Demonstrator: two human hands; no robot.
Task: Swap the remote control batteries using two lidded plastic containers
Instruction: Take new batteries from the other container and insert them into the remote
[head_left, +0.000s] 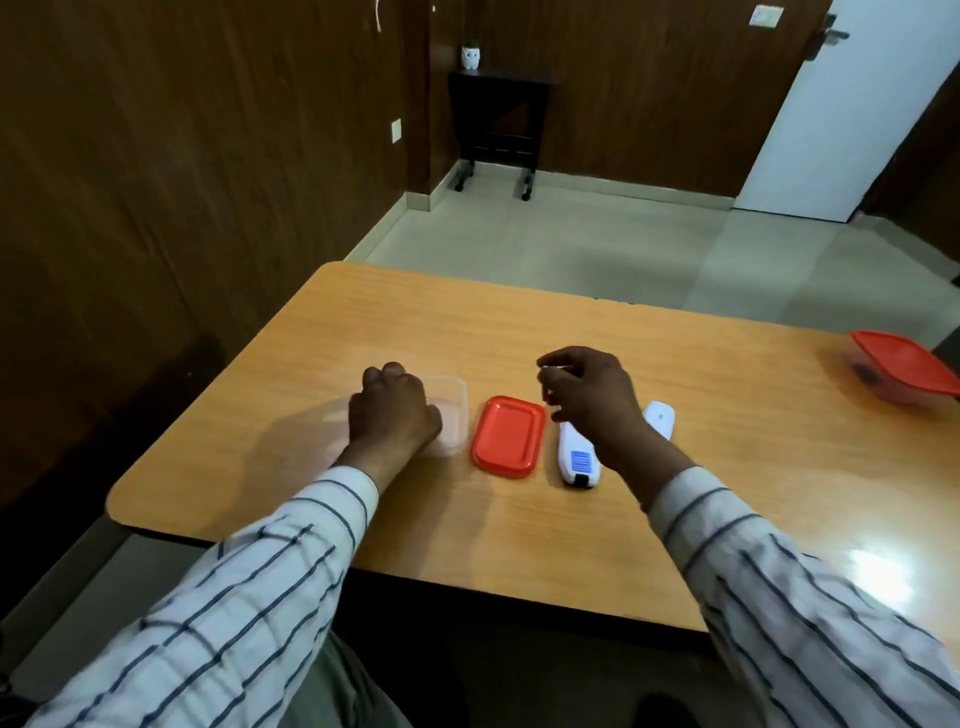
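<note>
Clear container at frame centre-left is steadied by the fisted left hand. Red lid is parked beside it. Right hand is curled above the remote; a pinched battery can't be confirmed.

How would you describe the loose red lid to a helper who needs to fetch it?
On the wooden table, look between the two hands. The loose red lid lies flat beside the clear open container, unlike the other red lid, which sits on its container at the far right.
</note>
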